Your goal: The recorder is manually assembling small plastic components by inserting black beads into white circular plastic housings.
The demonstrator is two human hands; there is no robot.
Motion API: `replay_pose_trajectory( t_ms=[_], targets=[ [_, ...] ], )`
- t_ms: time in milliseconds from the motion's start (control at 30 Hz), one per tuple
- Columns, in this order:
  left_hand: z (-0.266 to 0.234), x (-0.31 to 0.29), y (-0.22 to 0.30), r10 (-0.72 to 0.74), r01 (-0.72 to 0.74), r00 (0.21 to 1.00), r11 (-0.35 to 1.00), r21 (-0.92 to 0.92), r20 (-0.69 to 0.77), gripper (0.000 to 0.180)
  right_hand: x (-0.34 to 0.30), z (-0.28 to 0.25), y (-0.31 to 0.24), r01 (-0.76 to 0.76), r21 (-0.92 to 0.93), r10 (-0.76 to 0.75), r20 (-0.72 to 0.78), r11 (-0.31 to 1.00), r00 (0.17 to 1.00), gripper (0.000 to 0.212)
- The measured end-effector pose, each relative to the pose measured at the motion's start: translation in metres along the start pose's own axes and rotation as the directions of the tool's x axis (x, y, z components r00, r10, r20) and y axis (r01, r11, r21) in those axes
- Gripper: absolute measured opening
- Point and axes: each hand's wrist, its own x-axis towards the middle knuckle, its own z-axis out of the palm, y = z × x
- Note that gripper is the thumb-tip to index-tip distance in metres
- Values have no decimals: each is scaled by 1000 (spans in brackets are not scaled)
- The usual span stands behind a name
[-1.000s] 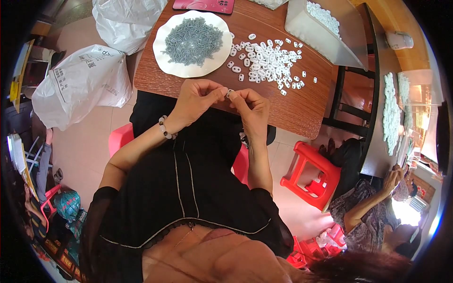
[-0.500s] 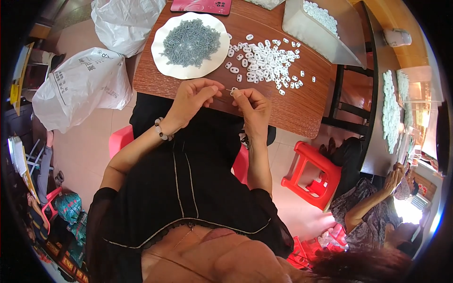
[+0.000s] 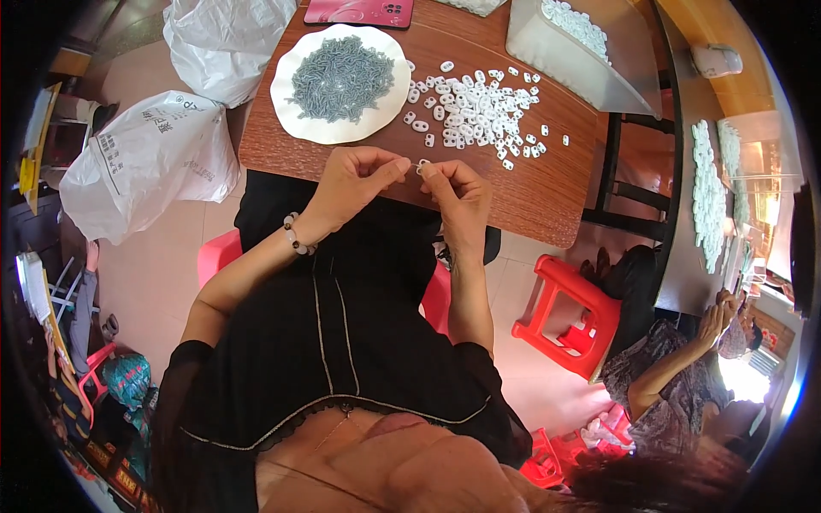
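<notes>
Over the table's near edge my hands almost meet, fingertips close together. My right hand [image 3: 462, 195] is closed in a pinch on a small white plastic piece [image 3: 423, 164] with holes. Thumb and forefinger of my left hand [image 3: 357, 184] press together on a thin, small metallic piece [image 3: 414, 165] beside it; its exact kind is too small to make out. Just beyond, a white wavy-rimmed plate [image 3: 285, 115] bears a heap of short grey metal pieces [image 3: 342, 79]. Right of the plate, many white two-holed plastic pieces [image 3: 479, 111] lie loose on the brown wooden table [image 3: 547, 192].
A pink phone [image 3: 359, 12] lies at the table's far edge. A translucent bin [image 3: 556, 64] with white pieces stands far right. White sacks [image 3: 150, 162] are on the floor at left. A red stool [image 3: 569, 316] and a seated co-worker [image 3: 676, 376] are at right.
My left fingertips have come slightly nearer to the white piece in my right hand. The view has shifted a little; the table things are otherwise the same.
</notes>
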Motion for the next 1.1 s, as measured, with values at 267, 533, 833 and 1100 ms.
replay_pose_trajectory(
  t_ms=[267, 533, 833, 1100],
  targets=[
    [3, 3, 2, -1, 1, 1000, 1000, -10, 2, 21, -1, 1, 1, 8, -24, -7, 26, 1000, 1000, 15],
    [3, 3, -1, -34, 35, 999, 999, -42, 6, 17, 0, 1, 2, 3, -33, -2, 20, 999, 1000, 15],
    [2, 3, -3, -46, 45, 999, 994, -96, -8, 17, 1, 2, 2, 3, -33, -1, 42, 999, 999, 15],
    [1, 4, -5, -38, 38, 999, 996, -80, -5, 17, 2, 1, 7, 31, -59, -28, 51, 998, 998, 14]
  ],
)
